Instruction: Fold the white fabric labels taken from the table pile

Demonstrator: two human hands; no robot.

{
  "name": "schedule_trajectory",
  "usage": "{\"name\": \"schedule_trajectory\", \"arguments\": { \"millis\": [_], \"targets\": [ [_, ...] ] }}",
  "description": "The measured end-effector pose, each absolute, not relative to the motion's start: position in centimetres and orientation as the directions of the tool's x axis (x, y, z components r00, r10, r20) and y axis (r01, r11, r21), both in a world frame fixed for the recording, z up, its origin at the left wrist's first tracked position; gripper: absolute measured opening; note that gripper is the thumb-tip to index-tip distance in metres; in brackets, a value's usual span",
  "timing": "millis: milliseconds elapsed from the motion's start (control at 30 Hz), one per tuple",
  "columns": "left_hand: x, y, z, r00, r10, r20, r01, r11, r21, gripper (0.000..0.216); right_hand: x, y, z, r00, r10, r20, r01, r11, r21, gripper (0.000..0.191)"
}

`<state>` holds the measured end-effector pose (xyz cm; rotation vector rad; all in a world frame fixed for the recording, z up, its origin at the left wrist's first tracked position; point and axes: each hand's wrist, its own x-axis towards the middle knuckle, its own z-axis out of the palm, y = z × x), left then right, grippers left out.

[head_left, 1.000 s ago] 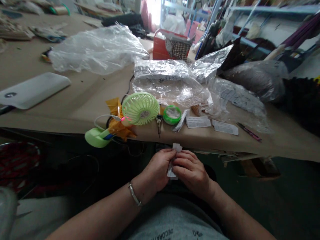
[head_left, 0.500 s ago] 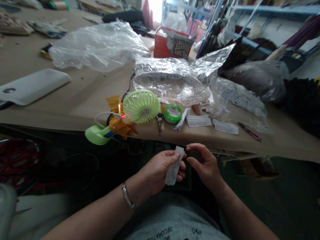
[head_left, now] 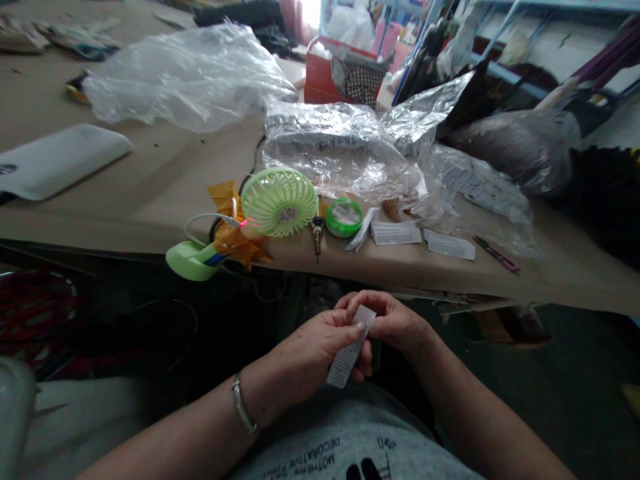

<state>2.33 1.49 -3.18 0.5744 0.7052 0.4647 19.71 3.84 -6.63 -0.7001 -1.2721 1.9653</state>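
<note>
Below the table's front edge, my left hand [head_left: 313,353] is closed on a small sheaf of narrow white printed labels [head_left: 345,363], the thumb lying across the top one. Lines of small dark print run along the label. My right hand [head_left: 400,323] meets it at the upper end, thumb and fingers closed around the labels' edge. Its fingertips are partly hidden behind the labels. On the table above lie two more stacks of labels, one at the middle [head_left: 397,233] and one further right [head_left: 450,245].
A green fan [head_left: 280,202] is taped at the table edge [head_left: 100,223]. Beside it are a screwdriver-like tool [head_left: 317,233], a round green container [head_left: 344,218] and folded white strips [head_left: 363,230]. Slim purple snips [head_left: 496,255] lie right. Clear plastic bags [head_left: 345,157] cover the back.
My right hand has moved left and in, from beside the labels to their upper end, and its fingers have closed. The left hand still holds the labels. The view has shifted slightly.
</note>
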Motion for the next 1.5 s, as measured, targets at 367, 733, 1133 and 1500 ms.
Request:
{"name": "schedule_trajectory", "arguments": {
  "millis": [367,733,1133,1500],
  "targets": [
    [2.0,1.4,-3.3,0.577,0.644,-0.502,-0.278,0.733,0.621,0.018,19.4,1.9,-4.2,-0.306,0.930,0.202,0.283,0.292,-0.913,0.037],
    [2.0,1.3,-4.0,0.564,0.672,-0.480,-0.304,0.709,0.636,0.019,18.6,1.1,-4.7,-0.321,0.888,0.329,0.487,0.452,-0.747,0.034],
    [1.6,1.4,-3.7,0.488,0.715,-0.501,-0.307,0.678,0.668,0.019,17.3,1.7,-4.6,-0.167,0.986,0.017,0.229,0.056,-0.972,0.019],
    [0.7,2.3,-3.5,0.367,0.750,-0.550,-0.521,0.656,0.547,0.012,16.2,1.4,-5.9,-0.250,0.928,0.276,0.272,0.341,-0.900,0.055]
  ]
}}
